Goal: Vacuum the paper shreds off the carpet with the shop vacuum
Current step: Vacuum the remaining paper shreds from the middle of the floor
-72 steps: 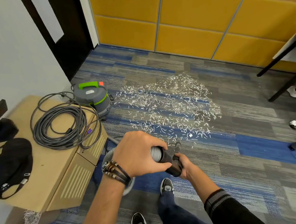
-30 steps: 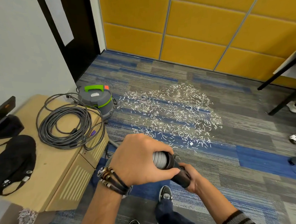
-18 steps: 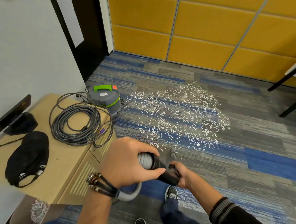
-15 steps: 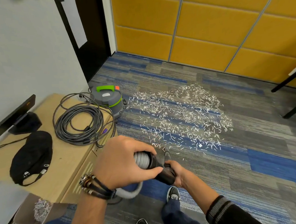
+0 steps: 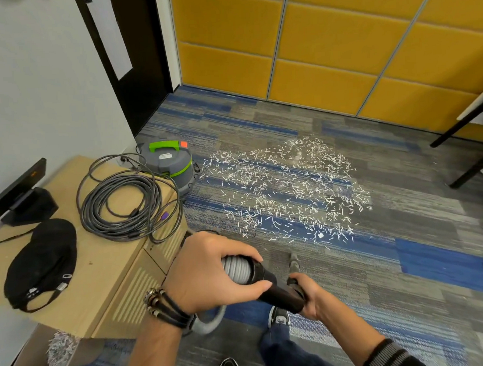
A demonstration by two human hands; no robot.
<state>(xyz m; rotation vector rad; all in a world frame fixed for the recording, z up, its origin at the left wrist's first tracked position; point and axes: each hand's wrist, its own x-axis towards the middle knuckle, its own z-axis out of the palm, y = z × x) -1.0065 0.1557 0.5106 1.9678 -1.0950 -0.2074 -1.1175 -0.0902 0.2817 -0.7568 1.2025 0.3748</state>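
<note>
Landmark: shop vacuum, a round grey plastic canister with a green handle and an orange button point(image 5: 170, 164), standing on the carpet.

- Paper shreds point(image 5: 288, 191): short, thin white strips in a wide loose patch on the carpet. It starts just beside the canister and spreads away to its right in view.
- Carpet point(image 5: 406, 261): low-pile tiles with grey and blue streaks.
- Left hand point(image 5: 208, 271): nearer the camera than the canister. Its grip is clamped over the ribbed grey flexible hose point(image 5: 237, 269), right where it joins the smooth black plastic wand point(image 5: 278, 291).
- Right hand point(image 5: 311, 296): grip is clamped round the wand's lower end, fingers curled under it.
- Grey nozzle tip point(image 5: 294, 261): pokes out past the right hand, close to the near edge of the shred patch. Can't tell if it touches the carpet.
- Hose loops down below the left wrist, blurred there.
- Tan flat-topped bench point(image 5: 105, 271): left of the canister and touching it in view.
- On the bench: a coiled grey round cable point(image 5: 123, 200) nearest the canister, and a black fabric cap point(image 5: 43, 263) further left.
- Yellow padded wall panels point(image 5: 326, 52): behind the canister, far side of the carpet.
</note>
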